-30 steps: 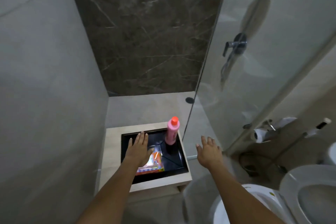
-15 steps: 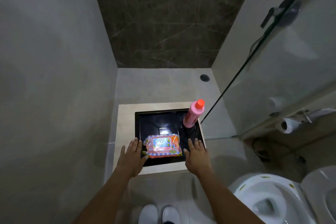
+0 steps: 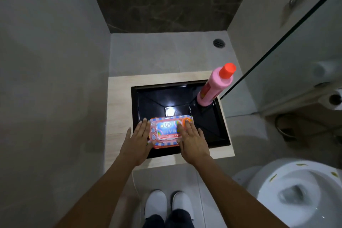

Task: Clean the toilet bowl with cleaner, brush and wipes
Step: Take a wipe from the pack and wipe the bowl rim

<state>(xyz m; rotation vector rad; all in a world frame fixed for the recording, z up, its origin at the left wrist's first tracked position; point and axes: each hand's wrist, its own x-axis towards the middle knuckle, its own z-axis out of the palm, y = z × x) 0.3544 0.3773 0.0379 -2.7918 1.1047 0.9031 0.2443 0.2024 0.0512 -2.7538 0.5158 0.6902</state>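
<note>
From where I stand, the left hand [image 3: 136, 140] comes first: flat, fingers straight and a little spread, palm down, its fingertips reaching the left short end of the wipes pack [image 3: 167, 131], the heel of the hand over the pale wooden surround [image 3: 120, 109] and the near rim of the black basin [image 3: 209, 126]. It holds nothing; the fingers are not curled round the pack. The pack lies just inside that near rim, label up, its long axis running left to right across the person, so the 2 hands sit one at each short end. Next, the right hand [image 3: 192, 140] lies equally flat and uncurled, fingers laid over the pack's right end near the orange patch; I cannot tell whether they press on it or only hover. Both forearms reach straight forward and down, about parallel. The right hand covers more of the pack, so it looks the nearer for a lift, though either could close on its end. Further right, the pink cleaner bottle [image 3: 214, 87] with its orange cap stands in the basin's far right corner, well apart from both hands. At the far right the toilet bowl [image 3: 288, 187] is open, with yellowish marks on its rim. No brush is in sight.
</note>
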